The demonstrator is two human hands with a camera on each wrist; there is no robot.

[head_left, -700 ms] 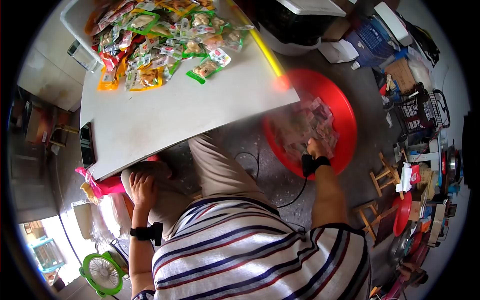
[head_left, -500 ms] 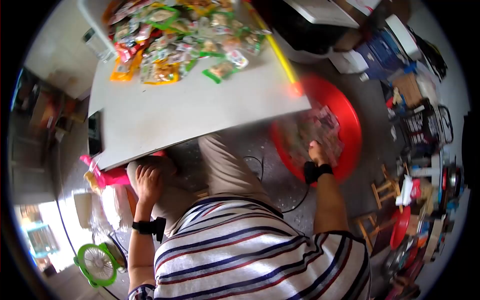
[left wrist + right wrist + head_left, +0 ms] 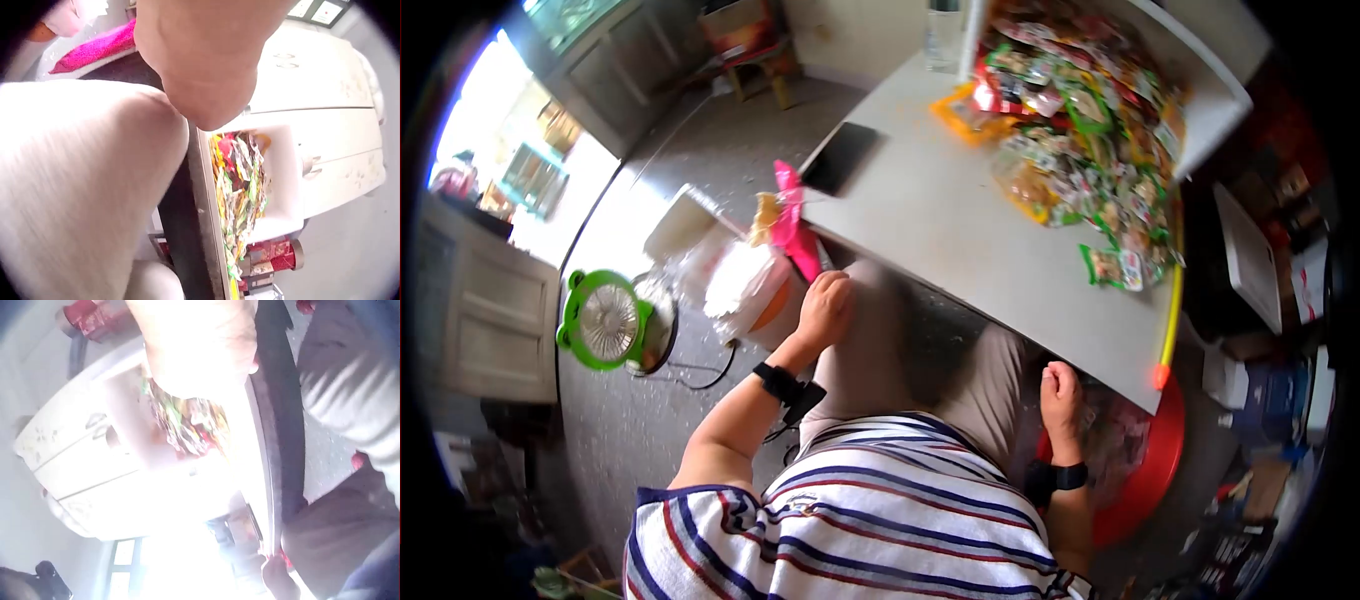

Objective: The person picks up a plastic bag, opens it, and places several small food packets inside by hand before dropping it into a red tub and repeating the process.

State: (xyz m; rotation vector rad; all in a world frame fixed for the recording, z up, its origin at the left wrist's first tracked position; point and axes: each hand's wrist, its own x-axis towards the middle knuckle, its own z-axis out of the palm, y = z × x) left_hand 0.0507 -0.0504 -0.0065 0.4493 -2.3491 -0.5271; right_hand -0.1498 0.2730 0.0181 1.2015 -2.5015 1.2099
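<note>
My left hand (image 3: pixel 827 312) rests on the left knee, with a pink cloth (image 3: pixel 792 225) close by; in the left wrist view the back part of this hand (image 3: pixel 206 65) hides its fingers. Beside the table's near edge, my right hand (image 3: pixel 1061 402) is raised over the side of a red basin (image 3: pixel 1168 450), its fingers curled and nothing visible in them. Overexposure washes out the right hand (image 3: pixel 203 347) in the right wrist view. Colourful sealed food packets (image 3: pixel 1100 120) lie heaped on the white table (image 3: pixel 1020 260), partly in a white tub (image 3: pixel 1215 125).
A dark phone (image 3: pixel 841 158) lies at the table's left corner. A yellow stick (image 3: pixel 1173 320) runs along the right edge. Bagged white material (image 3: pixel 745 285) and a green fan (image 3: pixel 607 320) stand left on the floor. Clear packets lie inside the basin.
The head view has swung left, shifting the table and basin in frame. My right hand has come up from the packets in the basin towards the table edge. My left hand stays on the knee.
</note>
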